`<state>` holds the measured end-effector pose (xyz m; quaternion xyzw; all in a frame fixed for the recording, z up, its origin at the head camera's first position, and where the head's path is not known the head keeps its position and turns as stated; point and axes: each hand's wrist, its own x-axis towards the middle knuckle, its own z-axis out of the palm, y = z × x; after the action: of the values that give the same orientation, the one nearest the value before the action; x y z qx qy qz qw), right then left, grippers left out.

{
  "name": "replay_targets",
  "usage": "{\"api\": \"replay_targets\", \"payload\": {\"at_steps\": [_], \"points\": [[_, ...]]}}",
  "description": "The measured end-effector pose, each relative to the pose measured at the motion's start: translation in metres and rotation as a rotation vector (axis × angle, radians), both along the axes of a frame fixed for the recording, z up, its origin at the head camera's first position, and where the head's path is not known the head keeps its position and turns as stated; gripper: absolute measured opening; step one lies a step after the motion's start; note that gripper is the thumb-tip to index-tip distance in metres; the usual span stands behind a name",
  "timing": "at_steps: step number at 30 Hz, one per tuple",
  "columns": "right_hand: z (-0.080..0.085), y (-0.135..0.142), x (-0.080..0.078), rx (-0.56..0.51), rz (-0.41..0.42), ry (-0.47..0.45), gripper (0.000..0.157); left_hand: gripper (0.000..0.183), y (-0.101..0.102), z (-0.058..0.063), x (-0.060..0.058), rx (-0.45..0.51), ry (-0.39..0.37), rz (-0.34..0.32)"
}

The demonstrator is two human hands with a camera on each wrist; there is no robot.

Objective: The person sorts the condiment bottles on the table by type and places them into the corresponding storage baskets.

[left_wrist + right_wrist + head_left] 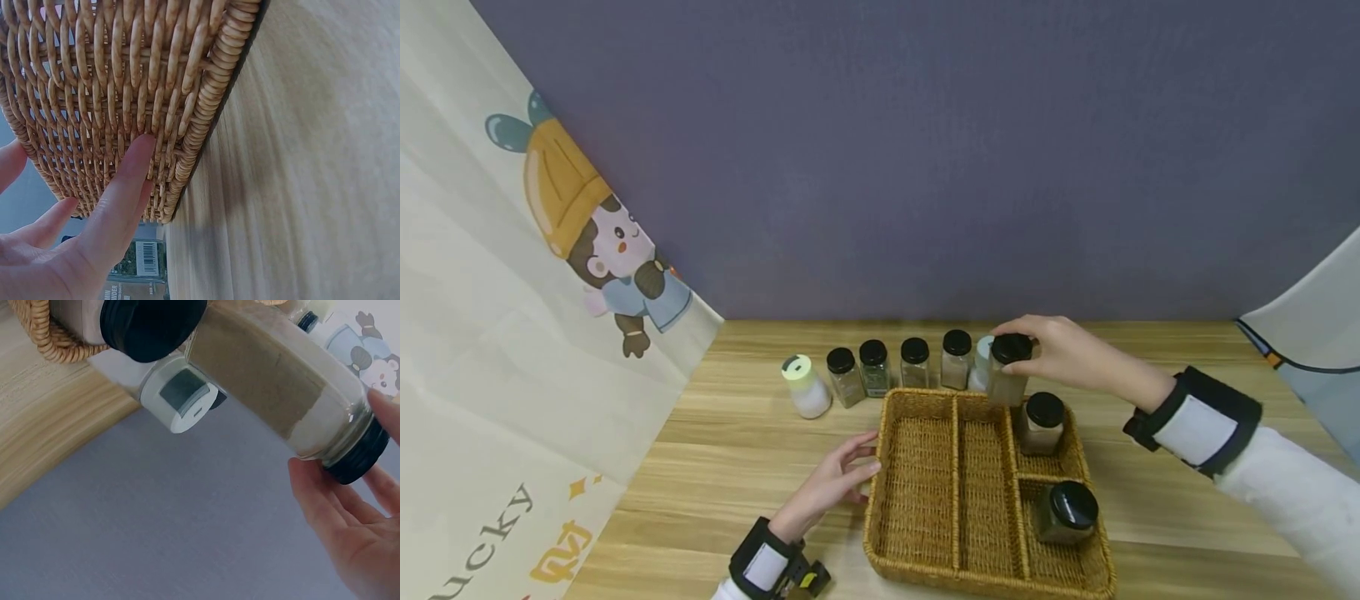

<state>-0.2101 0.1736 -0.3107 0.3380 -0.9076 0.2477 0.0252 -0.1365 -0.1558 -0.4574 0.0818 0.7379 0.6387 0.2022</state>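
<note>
Pale wood-grain bench [715, 467] beneath left hand [835, 477] and right hand [1060, 354]. Plain blue-grey backdrop [925, 167] upright beyond both. White cloth [460, 292] well left of left hand, printed with cartoon figure [638, 304] in orange hat, blue clothes; grey lettering [490, 533] and orange motif [561, 552] lower down. Second cloth [1318, 300], white and blue with dark line, far right of right hand.

Tabletop [700, 467]: pale wood, streaked grain
Backdrop [925, 167]: plain, slate blue-grey, behind the tabletop
Left cloth [460, 292]: off-white, printed with orange-hatted cartoon figure [621, 237] and lettering [496, 527]
Right cloth [1326, 308]: white above, pale blue below
</note>
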Motion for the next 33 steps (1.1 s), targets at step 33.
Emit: {"api": "replay_targets", "payload": {"at_steps": [33], "points": [[-0.024,-0.022,0.009,0.018,0.081,-0.017,0.045,0.063,0.000,0.001,-0.001,0.018,-0.034,0.010]]}}
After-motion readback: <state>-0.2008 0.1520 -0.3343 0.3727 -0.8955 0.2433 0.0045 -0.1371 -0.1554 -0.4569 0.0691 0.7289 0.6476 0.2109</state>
